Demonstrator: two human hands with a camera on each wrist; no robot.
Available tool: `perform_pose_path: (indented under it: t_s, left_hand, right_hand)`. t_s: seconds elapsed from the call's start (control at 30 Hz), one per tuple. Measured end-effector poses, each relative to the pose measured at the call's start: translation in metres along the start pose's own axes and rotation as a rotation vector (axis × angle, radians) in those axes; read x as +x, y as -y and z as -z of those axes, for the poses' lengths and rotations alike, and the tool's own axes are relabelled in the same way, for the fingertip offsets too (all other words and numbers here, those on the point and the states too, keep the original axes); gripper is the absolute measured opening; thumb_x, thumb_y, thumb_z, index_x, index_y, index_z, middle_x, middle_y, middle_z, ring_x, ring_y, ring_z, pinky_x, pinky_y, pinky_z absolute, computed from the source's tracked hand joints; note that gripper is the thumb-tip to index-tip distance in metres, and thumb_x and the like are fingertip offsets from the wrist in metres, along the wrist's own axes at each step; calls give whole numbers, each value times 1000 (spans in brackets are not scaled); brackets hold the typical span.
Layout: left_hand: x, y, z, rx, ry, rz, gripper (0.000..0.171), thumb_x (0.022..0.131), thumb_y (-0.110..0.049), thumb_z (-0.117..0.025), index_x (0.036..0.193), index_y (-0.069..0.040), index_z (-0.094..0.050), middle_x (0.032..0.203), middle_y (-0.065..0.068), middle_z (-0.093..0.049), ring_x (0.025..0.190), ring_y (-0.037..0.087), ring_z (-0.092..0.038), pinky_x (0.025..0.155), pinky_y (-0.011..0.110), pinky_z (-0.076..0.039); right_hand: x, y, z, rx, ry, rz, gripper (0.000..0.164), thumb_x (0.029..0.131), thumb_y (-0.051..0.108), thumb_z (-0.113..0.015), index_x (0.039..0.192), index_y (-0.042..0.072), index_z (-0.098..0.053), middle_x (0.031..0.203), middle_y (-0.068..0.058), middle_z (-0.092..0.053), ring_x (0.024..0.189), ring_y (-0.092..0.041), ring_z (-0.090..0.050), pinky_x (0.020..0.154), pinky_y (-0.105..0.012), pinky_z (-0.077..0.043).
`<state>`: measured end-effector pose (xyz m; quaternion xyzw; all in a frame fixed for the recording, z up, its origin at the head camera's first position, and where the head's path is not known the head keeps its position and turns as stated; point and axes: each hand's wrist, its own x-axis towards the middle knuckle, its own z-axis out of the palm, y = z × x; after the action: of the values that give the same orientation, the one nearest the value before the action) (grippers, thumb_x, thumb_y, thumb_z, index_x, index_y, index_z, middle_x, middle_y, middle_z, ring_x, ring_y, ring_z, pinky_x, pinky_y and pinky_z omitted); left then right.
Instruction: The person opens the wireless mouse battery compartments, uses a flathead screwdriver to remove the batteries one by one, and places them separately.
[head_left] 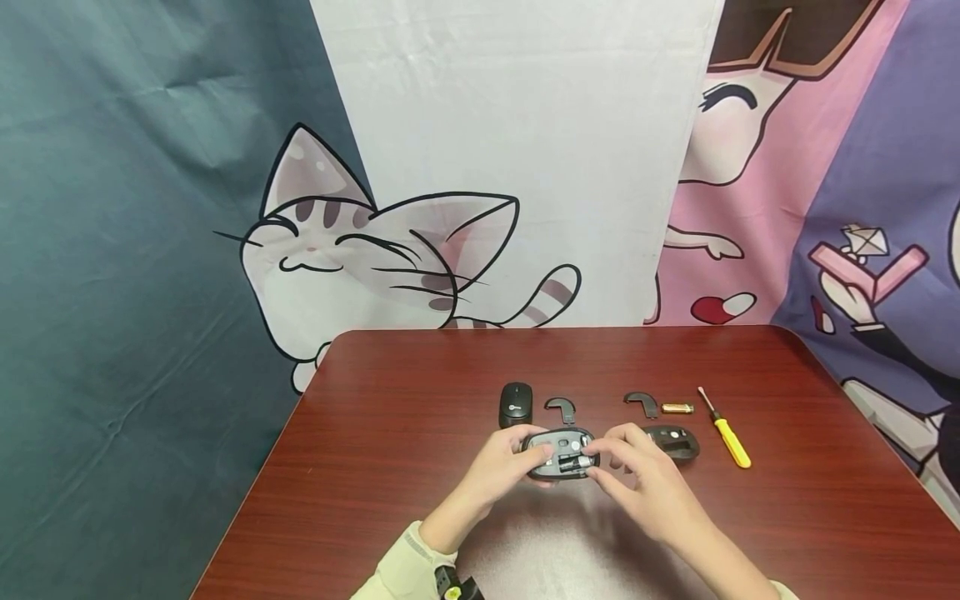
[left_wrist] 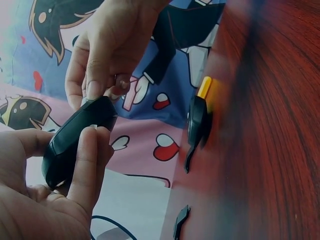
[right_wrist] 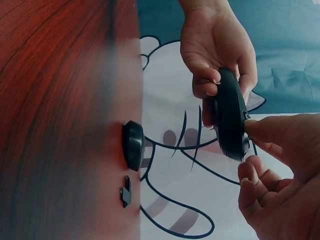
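My left hand grips a black computer mouse, its underside turned up and the battery compartment uncovered. A dark battery lies in that compartment. At the mouse's right end are the bent thumb and fingertips of my right hand, touching the mouse beside the battery; whether they pinch anything is hidden. In the left wrist view the left fingers and thumb wrap the mouse. The right wrist view shows the right thumb against the underside of the mouse, with the other fingers curled near its end.
Behind the hands stands a second black mouse, beside a small hooked black cover. Farther right lie another cover, a gold-coloured battery, a third dark mouse and a yellow-handled screwdriver on the brown table.
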<state>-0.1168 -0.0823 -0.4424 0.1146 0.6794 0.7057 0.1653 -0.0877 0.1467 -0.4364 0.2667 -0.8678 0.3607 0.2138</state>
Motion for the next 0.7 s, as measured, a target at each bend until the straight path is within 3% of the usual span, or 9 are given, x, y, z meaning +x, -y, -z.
perform_pose_path:
  t_s: [0.23, 0.7]
  left_hand:
    - [1, 2, 0, -9, -1, 5, 35, 97, -12, -65, 124, 11, -61, 100, 18, -73, 74, 16, -72, 75, 46, -66]
    - [6, 1, 3, 30, -27, 34, 35, 96, -14, -66, 122, 9, -62, 95, 18, -74, 71, 22, -73, 69, 34, -67]
  right_hand:
    - [0, -1, 0, -55, 2, 36, 35, 74, 5, -88, 99, 24, -72, 98, 12, -58, 80, -4, -54, 57, -16, -51]
    - [6, -7, 10, -38, -14, 47, 36, 74, 1, -87, 97, 24, -70, 98, 13, -59, 77, -2, -52, 61, -10, -50]
